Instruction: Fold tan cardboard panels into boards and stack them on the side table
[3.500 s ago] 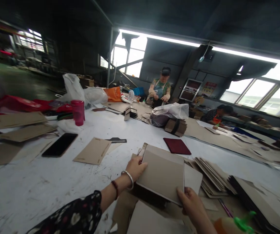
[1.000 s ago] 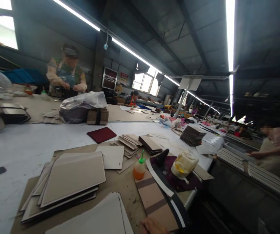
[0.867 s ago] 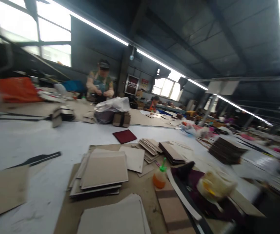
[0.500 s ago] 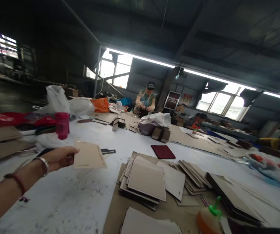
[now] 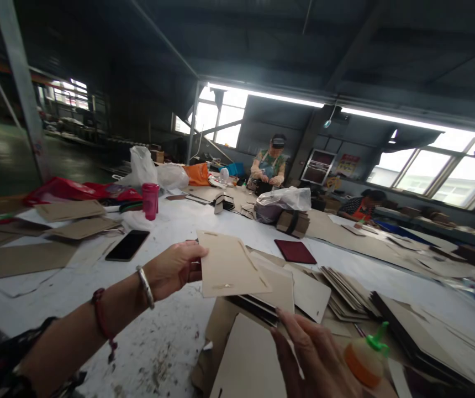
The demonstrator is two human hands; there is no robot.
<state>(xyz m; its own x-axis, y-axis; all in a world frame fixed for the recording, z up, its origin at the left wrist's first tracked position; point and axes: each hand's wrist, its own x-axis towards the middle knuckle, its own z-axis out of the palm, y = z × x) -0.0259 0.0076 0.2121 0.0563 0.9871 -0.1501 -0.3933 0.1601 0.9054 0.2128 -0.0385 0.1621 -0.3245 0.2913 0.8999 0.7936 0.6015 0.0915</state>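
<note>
My left hand (image 5: 175, 268) pinches a tan cardboard template with slots (image 5: 229, 264) by its left edge and holds it up over the white table (image 5: 75, 309). My right hand (image 5: 316, 356) is low at the bottom of the view, fingers spread and holding nothing, above a grey board sheet (image 5: 249, 365). Just beyond lies a stack of grey boards (image 5: 276, 290). An orange glue bottle with a green cap (image 5: 365, 359) stands beside my right hand.
A black phone (image 5: 127, 245) and a pink cup (image 5: 150, 200) are at the left among brown cardboard sheets (image 5: 72, 226). A dark red cover (image 5: 295, 251) and fanned board stacks (image 5: 345, 284) lie to the right. Two people work at the far side near a plastic bag (image 5: 283, 200).
My left hand picked the slotted template off the table at the left and brought it to the middle, over the board stack. My right hand has come into view. The camera swung from right back to left.
</note>
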